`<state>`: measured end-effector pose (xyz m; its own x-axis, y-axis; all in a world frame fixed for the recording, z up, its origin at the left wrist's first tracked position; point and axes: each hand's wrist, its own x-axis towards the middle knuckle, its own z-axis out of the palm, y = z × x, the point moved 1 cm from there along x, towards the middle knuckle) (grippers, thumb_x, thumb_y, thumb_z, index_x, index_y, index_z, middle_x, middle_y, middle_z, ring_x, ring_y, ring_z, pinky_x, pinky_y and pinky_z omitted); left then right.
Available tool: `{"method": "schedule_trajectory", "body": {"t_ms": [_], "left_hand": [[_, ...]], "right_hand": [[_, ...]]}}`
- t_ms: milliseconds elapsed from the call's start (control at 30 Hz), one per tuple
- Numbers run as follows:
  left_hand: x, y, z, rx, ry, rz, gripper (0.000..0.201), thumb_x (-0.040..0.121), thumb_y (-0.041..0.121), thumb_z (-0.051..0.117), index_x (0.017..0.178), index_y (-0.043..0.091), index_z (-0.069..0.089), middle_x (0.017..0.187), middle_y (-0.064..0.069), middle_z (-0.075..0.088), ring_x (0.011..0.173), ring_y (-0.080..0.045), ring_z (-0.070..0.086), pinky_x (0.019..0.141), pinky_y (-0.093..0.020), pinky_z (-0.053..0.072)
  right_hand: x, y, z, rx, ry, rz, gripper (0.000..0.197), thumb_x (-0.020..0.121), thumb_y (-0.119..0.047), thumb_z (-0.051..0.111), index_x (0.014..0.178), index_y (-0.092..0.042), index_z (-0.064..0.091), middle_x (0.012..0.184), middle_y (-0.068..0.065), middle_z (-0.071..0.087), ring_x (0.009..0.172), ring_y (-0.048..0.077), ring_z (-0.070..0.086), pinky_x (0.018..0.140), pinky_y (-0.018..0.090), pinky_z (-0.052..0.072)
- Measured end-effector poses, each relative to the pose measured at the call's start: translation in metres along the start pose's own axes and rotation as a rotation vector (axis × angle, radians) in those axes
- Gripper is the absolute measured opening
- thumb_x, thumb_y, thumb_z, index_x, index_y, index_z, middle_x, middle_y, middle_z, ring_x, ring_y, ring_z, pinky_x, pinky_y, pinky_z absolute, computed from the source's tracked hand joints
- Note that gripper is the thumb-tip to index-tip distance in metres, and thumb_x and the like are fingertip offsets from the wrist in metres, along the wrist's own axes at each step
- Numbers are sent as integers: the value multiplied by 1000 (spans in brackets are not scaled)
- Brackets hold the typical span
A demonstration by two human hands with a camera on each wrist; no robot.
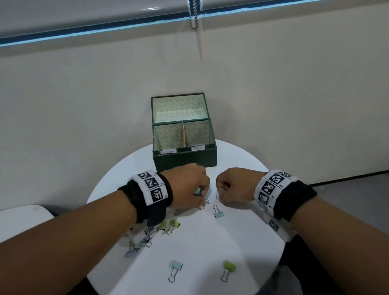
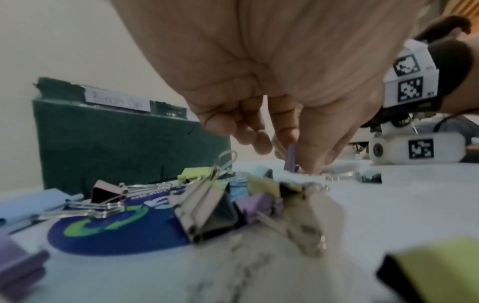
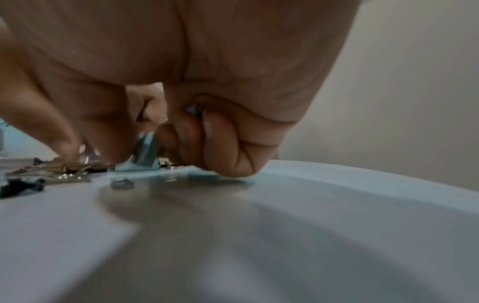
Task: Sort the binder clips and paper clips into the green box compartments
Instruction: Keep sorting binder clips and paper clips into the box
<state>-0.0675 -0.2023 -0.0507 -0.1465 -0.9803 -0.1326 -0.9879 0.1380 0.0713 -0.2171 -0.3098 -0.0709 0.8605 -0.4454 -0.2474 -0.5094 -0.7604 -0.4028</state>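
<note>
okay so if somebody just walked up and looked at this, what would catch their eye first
Probably the two hands, left hand and right hand, curled close together at the middle of the round white table, the left pinching a purple binder clip. Next, pastel binder clips scattered nearer the person, and the open green box at the far edge.

The green box (image 1: 185, 158) carries two small white handwritten labels on its front rim. The left label (image 2: 118, 100) seems to read "Binder Clip"; the right label (image 1: 198, 148) is too small to read. The wristbands (image 1: 153, 188) bear black-and-white square code markers, whose tiny printed characters are illegible.
</note>
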Motion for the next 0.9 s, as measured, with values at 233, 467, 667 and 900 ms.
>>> {"method": "schedule_trajectory", "body": {"t_ms": [233,467,667,900], "left_hand": [[-42,6,-14,-429,-158,-118,31,94,9,44,101,37,56,82,9,67,64,-4,60,66,-27,55],[-102,25,1,-74,-406,117,41,86,56,66,125,50,57,97,14,44,91,-2,49,73,-17,37],[-110,23,12,29,-286,163,30,89,50,65,118,43,66,96,16,33,82,-1,39,72,-20,30],[-99,-7,1,-204,-101,62,21,84,51,70,91,32,63,93,15,49,78,-1,45,66,-13,34]], "right_hand": [[3,3,-2,59,95,73,7,97,-20,46,93,-20,52,85,-2,59,79,20,52,74,35,41],[0,-4,-4,94,16,-31,21,96,-18,52,75,-19,55,72,-4,54,72,17,48,66,29,40],[-13,-14,6,-71,-36,2,36,65,-52,83,76,-23,66,66,-12,60,61,9,56,65,29,54],[-10,-15,7,-43,-15,13,20,70,-42,79,77,-26,70,62,-12,59,60,8,57,65,30,55]]}}
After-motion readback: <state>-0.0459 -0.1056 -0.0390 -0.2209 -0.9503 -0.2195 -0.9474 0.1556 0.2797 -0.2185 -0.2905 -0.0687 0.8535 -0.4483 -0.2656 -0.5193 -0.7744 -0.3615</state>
